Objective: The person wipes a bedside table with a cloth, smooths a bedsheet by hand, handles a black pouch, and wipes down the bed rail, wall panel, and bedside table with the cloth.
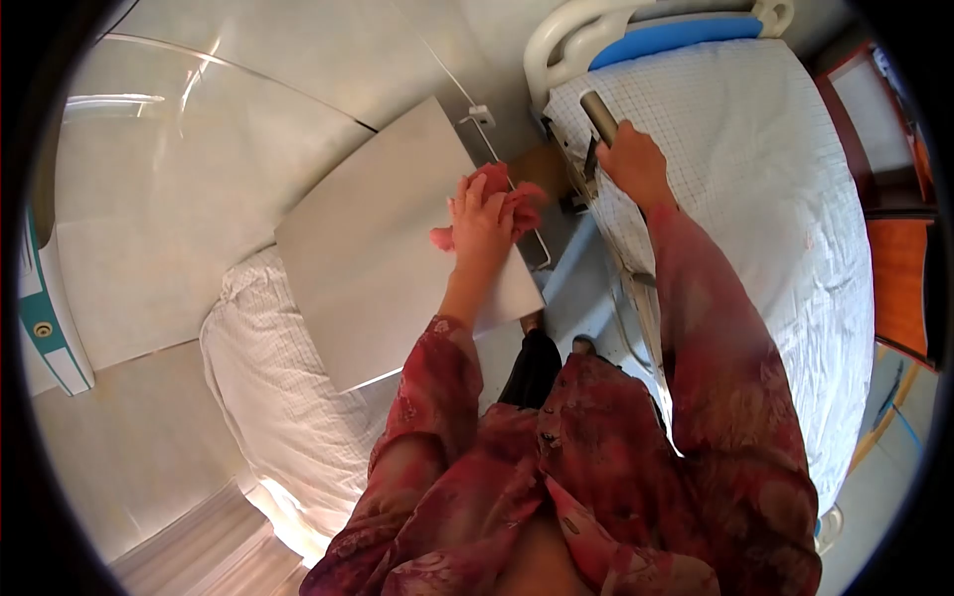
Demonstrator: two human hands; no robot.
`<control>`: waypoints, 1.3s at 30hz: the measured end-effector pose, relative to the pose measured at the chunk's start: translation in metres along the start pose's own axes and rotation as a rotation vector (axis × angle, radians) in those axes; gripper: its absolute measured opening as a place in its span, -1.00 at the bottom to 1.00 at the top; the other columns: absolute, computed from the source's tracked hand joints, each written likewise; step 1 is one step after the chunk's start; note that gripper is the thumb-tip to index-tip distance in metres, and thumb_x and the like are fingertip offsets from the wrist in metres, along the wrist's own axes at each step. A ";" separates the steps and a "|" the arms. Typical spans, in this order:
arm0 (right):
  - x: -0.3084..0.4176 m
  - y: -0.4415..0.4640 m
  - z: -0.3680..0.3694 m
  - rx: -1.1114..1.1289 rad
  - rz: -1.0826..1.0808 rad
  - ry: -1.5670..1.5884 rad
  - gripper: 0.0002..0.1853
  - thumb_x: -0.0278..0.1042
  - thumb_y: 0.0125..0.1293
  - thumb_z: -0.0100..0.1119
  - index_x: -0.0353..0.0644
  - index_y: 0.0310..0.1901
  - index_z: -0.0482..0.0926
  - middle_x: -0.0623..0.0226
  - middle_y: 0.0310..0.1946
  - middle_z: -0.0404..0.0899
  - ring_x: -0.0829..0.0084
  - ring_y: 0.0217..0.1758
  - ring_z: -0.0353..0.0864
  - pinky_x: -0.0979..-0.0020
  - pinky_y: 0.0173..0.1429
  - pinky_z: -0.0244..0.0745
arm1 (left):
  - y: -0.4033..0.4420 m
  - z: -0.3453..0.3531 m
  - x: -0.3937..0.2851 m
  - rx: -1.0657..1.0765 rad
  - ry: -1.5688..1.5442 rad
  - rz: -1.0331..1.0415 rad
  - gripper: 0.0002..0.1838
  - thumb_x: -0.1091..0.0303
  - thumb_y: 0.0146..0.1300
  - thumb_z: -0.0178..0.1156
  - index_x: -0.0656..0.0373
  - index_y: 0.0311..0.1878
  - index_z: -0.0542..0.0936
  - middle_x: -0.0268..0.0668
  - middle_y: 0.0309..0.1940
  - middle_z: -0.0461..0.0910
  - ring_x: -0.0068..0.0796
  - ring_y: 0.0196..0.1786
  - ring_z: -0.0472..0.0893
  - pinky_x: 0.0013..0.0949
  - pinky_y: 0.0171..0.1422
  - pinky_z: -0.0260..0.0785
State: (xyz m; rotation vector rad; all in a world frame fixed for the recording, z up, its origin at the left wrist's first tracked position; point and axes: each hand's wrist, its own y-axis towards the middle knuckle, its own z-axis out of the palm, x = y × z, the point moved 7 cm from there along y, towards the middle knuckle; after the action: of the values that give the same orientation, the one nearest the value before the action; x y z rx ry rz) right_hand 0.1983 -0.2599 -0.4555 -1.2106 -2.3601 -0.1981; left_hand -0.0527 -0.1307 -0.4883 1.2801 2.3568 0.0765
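My left hand [481, 221] presses down on a crumpled pinkish-red cloth [527, 202], gripping it against the white top of a bedside cabinet [378, 248]. Folds of the cloth stick out on both sides of the fingers. Over the bed to the right, my right hand [636, 164] is wrapped round a slim grey-brown metallic cylinder [598, 114], held tilted and raised off the sheet. What kind of container or tool it is, I cannot tell. Its lower end is hidden in the palm.
A bed [735, 149] with a white checked sheet and blue-and-cream headboard [676, 42] stands on the right. Another sheeted bed [288, 348] lies left of the cabinet. Behind the cabinet a cable runs from a wall socket [482, 114]. A teal-and-white panel [50, 328] is far left.
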 end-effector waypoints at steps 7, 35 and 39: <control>0.005 -0.001 -0.002 -0.047 -0.002 -0.032 -0.62 -0.08 0.30 0.26 -0.29 -0.16 0.50 -0.17 -0.33 0.68 -0.18 -0.19 0.70 -0.10 -0.07 0.58 | 0.095 0.002 0.052 -0.057 0.102 0.002 -0.76 0.24 0.28 0.30 0.01 -0.01 0.72 -0.17 0.37 0.43 0.15 0.50 0.27 0.35 0.50 0.14; 0.007 -0.005 -0.004 -0.095 -0.024 -0.045 -0.62 -0.12 0.25 0.32 -0.30 -0.17 0.51 -0.15 -0.34 0.69 -0.16 -0.22 0.72 -0.08 -0.10 0.60 | -0.042 0.072 -0.077 0.368 0.241 0.133 -0.94 0.40 0.18 0.23 0.11 -0.32 0.67 -0.14 -0.32 0.56 -0.25 -0.22 0.71 -0.28 -0.33 0.61; 0.012 -0.008 -0.011 -0.090 -0.032 0.003 -0.62 -0.13 0.24 0.32 -0.33 -0.17 0.53 -0.22 -0.32 0.68 -0.22 -0.20 0.70 -0.14 -0.09 0.58 | -0.061 0.052 -0.075 0.484 0.014 0.272 -0.86 0.26 0.27 0.23 0.07 -0.21 0.68 -0.12 -0.24 0.61 -0.18 -0.32 0.72 -0.21 -0.27 0.65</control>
State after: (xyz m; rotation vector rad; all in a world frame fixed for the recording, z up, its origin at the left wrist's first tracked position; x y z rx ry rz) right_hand 0.1896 -0.2599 -0.4395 -1.2133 -2.3925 -0.3199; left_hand -0.0443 -0.2349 -0.5232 1.8226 2.2747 -0.4255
